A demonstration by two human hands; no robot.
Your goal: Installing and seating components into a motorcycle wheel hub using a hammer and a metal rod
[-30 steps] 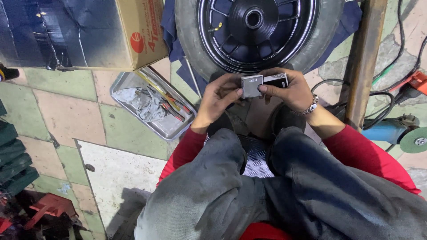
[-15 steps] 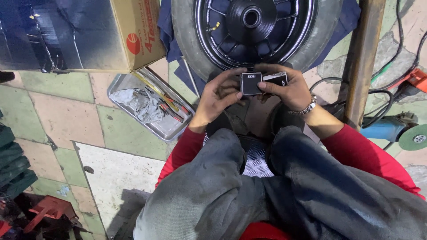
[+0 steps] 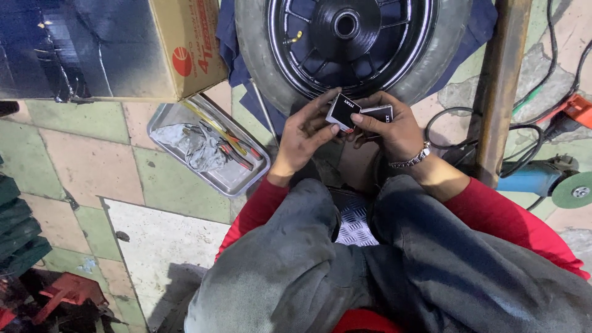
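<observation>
I sit with my knees up, both hands raised in front of a black spoked wheel with its tyre (image 3: 351,37). My left hand (image 3: 305,132) and my right hand (image 3: 394,129) together grip a small black box (image 3: 345,111) with white edges; a second dark piece (image 3: 377,113) of it sits under my right thumb. The left fingers hold the box's left end, the right fingers its right end. A metal watch band (image 3: 412,160) circles my right wrist.
A steel tray (image 3: 243,179) with a grey rag and small tools lies on the tiled floor at my left. A cardboard box (image 3: 185,49) stands behind it. A blue angle grinder (image 3: 542,182), cables and a wooden post (image 3: 502,86) are at the right. Red tool parts lie bottom left.
The box has tilted in my hands, its black face turning up toward me, and its two pieces have come slightly apart. My hands stay in front of the wheel.
</observation>
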